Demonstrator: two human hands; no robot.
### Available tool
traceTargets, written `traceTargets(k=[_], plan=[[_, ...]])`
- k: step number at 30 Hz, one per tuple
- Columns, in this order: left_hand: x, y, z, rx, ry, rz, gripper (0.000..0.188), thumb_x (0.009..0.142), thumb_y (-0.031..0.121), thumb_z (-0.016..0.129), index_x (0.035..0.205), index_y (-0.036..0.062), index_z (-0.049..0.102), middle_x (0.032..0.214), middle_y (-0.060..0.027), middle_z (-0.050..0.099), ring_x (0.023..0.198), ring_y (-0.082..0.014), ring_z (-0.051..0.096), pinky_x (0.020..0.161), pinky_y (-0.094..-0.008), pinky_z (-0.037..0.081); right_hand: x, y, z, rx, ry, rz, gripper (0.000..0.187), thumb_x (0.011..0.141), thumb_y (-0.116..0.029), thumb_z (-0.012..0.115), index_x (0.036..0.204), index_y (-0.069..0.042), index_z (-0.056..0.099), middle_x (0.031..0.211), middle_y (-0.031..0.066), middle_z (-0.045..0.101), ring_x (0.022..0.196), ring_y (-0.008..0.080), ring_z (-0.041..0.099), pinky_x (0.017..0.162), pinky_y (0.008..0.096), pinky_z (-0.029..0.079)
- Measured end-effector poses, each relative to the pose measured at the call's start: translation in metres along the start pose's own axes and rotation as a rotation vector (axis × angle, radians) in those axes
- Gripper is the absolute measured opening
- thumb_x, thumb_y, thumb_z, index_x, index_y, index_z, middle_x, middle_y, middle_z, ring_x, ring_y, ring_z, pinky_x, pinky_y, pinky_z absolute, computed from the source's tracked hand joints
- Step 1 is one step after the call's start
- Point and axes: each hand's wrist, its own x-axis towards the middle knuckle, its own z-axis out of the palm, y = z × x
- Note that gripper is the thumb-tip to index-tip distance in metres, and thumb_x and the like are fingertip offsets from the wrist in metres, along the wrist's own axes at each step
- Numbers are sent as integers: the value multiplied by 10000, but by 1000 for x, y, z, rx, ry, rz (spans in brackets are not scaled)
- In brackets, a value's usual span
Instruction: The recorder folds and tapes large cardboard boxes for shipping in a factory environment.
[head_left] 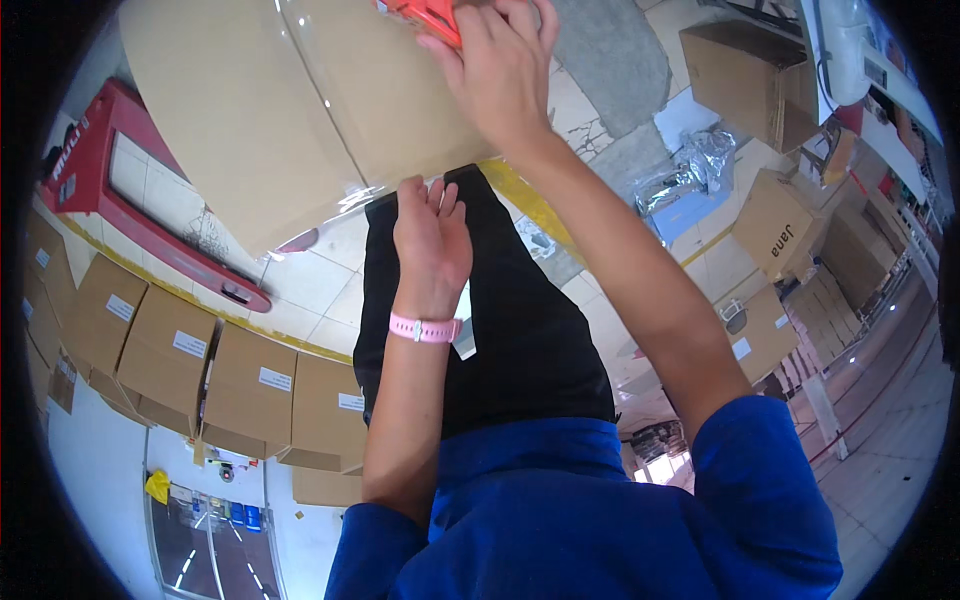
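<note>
A large brown carton (230,110) fills the top of the view, its middle seam running away from me. Clear tape (318,80) lies along that seam, and its near end shines at the carton's front edge. My right hand (505,80) is closed round an orange-red tape dispenser (425,18) above the carton top; the view's upper edge cuts part of it off. At the near edge, by the tape's end, my left hand (432,235) has its palm turned up and its fingers stretched out. Nothing shows in that palm.
A red pallet truck (160,225) stands left of the carton. Several labelled brown boxes (165,345) line the lower left. Crumpled clear plastic (690,165) lies on the floor at right, near an open-looking box (750,75) and more cartons (778,225).
</note>
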Motion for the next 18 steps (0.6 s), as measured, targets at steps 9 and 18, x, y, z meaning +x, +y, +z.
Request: traceTargets(k=[9, 18], plan=[[38, 14, 13, -196, 29, -35, 936, 1059, 440, 556, 1659, -144, 137, 1763, -287, 209, 1683, -363, 158, 1371, -486, 47, -54, -44, -43, 117, 0, 412, 409, 963, -242, 795, 1283, -45, 634, 1305, 125, 653, 1247, 305, 597, 1166, 537, 397], [8, 48, -62, -86, -50, -266, 1038, 1060, 485, 584, 1734, -39, -5, 1801, -252, 150, 1688, -375, 143, 1366, -546, 54, -120, -16, 7, 1221, 83, 1833, 563, 1001, -342, 626, 1455, -26, 523, 1450, 193, 577, 1351, 321, 573, 1191, 507, 442]])
